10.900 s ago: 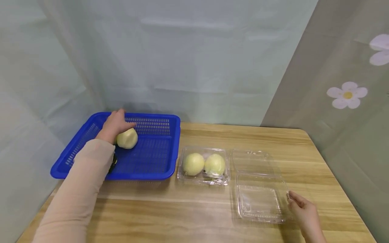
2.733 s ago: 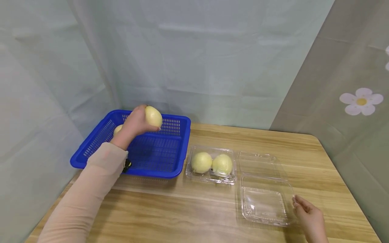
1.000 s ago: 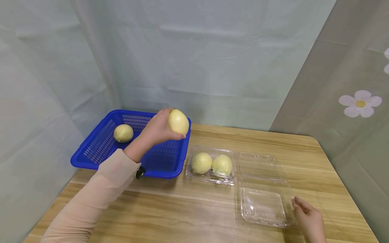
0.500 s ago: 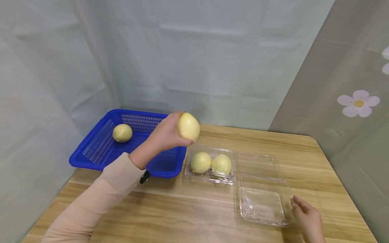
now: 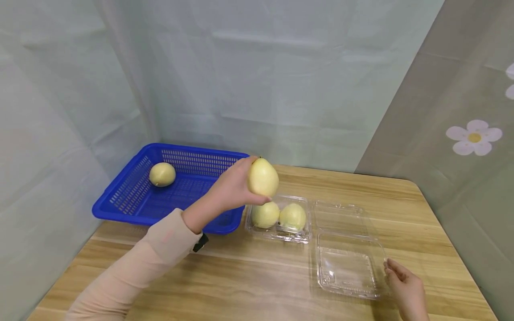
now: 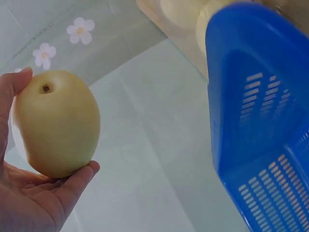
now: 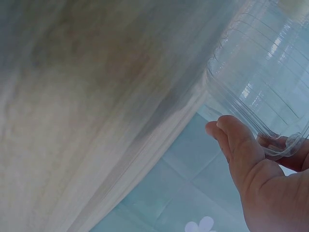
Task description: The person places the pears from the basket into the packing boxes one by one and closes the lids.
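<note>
My left hand (image 5: 234, 185) grips a pale yellow pear (image 5: 263, 178), thumb on one side and fingers on the other. The pear is held in the air near the basket's right rim, overlapping a closed clear box (image 5: 297, 236) in the head view. In the left wrist view, the pear (image 6: 60, 125) shows a small dark hollow at one end. My right hand (image 5: 405, 285) pinches the right edge of an open clear plastic clamshell box (image 5: 347, 267), whose lid (image 5: 341, 218) lies folded back. In the right wrist view, fingers and thumb meet at the clamshell's corner (image 7: 285, 147).
A blue slotted basket (image 5: 134, 216) stands at the left with one pear (image 5: 162, 174) inside. Two pears, one of them the right pear (image 5: 292, 217), sit in the closed box between basket and open clamshell. All stand on a wooden table (image 5: 241, 276) against a pale curtain (image 5: 281, 89).
My left hand took the pear from the basket and carried it right past the rim, lowering slightly over the last second. My right hand stays at the clamshell's edge.
</note>
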The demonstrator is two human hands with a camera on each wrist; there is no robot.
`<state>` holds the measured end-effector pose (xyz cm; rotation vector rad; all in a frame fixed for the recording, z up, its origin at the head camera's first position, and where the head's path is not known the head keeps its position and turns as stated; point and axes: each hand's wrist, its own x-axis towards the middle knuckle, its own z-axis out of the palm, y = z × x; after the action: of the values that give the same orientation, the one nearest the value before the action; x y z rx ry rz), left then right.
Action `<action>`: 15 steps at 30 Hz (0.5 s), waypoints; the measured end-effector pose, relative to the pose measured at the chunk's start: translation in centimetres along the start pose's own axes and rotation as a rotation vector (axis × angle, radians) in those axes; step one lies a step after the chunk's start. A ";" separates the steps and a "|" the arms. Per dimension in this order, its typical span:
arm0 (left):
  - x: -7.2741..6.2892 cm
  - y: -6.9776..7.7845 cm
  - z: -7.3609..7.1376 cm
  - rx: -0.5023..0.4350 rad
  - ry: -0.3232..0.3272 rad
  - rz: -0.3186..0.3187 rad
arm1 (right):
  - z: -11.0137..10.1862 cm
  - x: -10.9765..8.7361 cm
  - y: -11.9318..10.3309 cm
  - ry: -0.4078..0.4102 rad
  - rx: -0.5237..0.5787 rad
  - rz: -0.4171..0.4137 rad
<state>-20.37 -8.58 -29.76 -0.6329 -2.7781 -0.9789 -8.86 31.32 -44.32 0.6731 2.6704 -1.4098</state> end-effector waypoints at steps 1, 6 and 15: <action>0.0 0.1 0.2 -0.002 0.001 0.008 | 0.0 0.0 0.0 0.002 0.006 -0.001; -0.1 0.6 0.9 -0.025 0.000 0.033 | 0.1 0.0 -0.1 0.004 0.030 0.001; -0.3 1.4 2.4 -0.041 -0.026 0.032 | 0.1 -0.1 -0.3 0.001 0.021 0.014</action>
<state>-19.48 -6.20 -30.87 -0.6988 -2.7681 -1.0304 -8.93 31.12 -44.12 0.6938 2.6500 -1.4365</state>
